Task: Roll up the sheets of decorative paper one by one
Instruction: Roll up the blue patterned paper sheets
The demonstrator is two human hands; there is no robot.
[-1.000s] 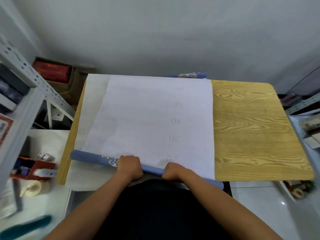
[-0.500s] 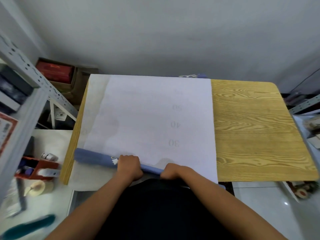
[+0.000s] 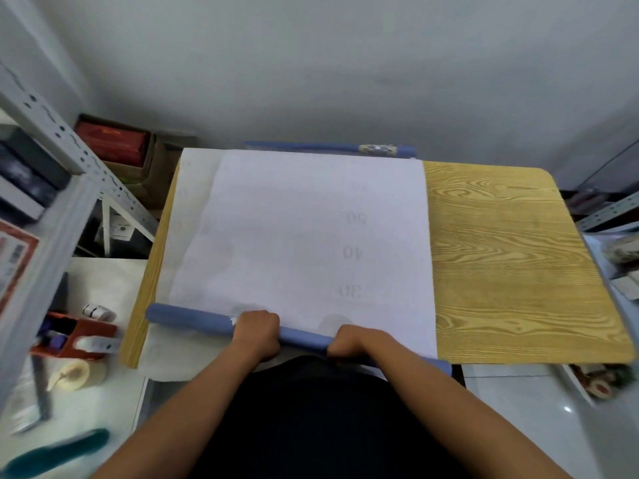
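Both hands are curled over the blue roll (image 3: pixel 193 319) at the near edge of the table (image 3: pixel 511 271), the left hand (image 3: pixel 256 335) and right hand (image 3: pixel 349 342) set close together near its middle, I'd guess so the tube turns evenly and stays tight. Ahead of the knuckles the unrolled sheet (image 3: pixel 294 229) lies flat, white backing up, faint numbers showing through. Beyond the sheet's far edge a finished roll (image 3: pixel 328 148) rests, likely parked clear of the work.

We see a periwinkle-blue rolled paper tube (image 3: pixel 193 319) edging a white flat paper sheet (image 3: pixel 294 236) printed with faint grey numerals. At three o'clock lies a yellow wood-grain tabletop (image 3: pixel 501 264).
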